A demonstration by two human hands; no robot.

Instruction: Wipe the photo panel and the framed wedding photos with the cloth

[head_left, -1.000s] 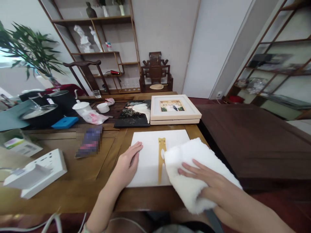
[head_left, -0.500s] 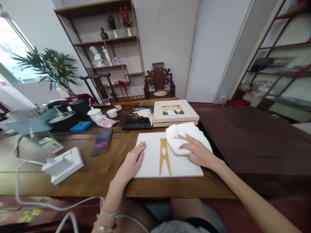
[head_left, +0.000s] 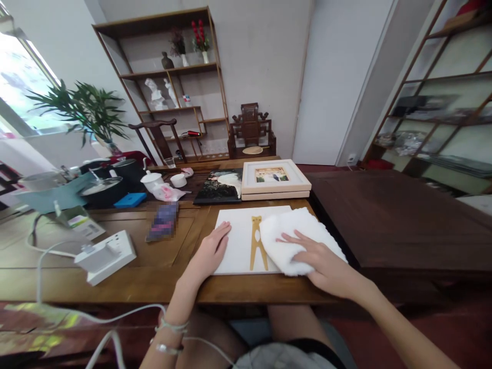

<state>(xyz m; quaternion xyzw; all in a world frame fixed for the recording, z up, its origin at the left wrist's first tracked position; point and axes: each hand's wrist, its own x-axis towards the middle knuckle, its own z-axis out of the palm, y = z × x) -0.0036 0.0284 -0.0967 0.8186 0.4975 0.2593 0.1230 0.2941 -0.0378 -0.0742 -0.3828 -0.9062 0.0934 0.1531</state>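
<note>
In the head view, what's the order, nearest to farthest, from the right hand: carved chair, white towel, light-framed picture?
1. White towel, directly under the right hand.
2. Light-framed picture, farther back on the table.
3. Carved chair, beyond the table.

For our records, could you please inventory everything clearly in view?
Table: 1, brown, foreground
Board: 1, white, on table
Cat-shaped figure: 1, gold, on board
Cloth: 1, white, partly over board
Frames: 2, pale, stacked behind board
Picture: 1, mostly black, left of frames
Power strip: 1, white, table's left
Pots: at least 2, black, far left
Teapot: 1, white, right of pots
Plant: 1, green, behind pots
Wide surface: 1, dark brown, right
Chairs: 2, brown, beyond table
Shelf units: 2, brown, background
Left hand: 1, bare, on board
Right hand: 1, bare, on cloth
</note>
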